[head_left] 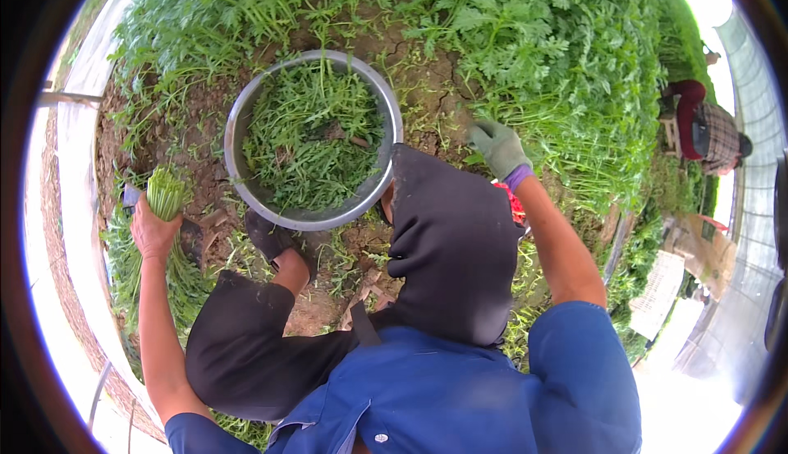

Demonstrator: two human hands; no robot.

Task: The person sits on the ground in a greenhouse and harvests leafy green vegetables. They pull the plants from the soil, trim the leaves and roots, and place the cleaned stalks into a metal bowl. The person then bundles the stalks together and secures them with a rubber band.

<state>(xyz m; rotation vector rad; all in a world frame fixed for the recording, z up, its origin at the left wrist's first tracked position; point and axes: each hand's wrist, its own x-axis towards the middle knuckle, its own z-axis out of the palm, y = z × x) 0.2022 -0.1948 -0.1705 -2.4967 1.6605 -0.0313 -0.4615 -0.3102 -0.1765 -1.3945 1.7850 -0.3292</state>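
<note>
My left hand [156, 230], bare, is closed around a bundle of leafy green stems [165, 194], cut ends facing up and leaves trailing below the wrist. Beside it are a dark object [192, 241] and a small greyish piece [131, 196], both too unclear to name. My right hand [497, 147] wears a grey-green glove with a purple cuff and hovers right of my knee, near standing greens [554, 140]. Its fingers are curled and blurred, so whether they hold anything is hidden. Between my hands a round metal basin [233, 146] holds loose cut greens [314, 171].
Dense leafy greens [523, 29] grow ahead and to the right. Scraps litter the cracked soil [431, 94]. White plastic sheeting [80, 146] borders the left. Red material [511, 201] shows behind my right knee. At far right, another person [708, 127] sits near cardboard [702, 251].
</note>
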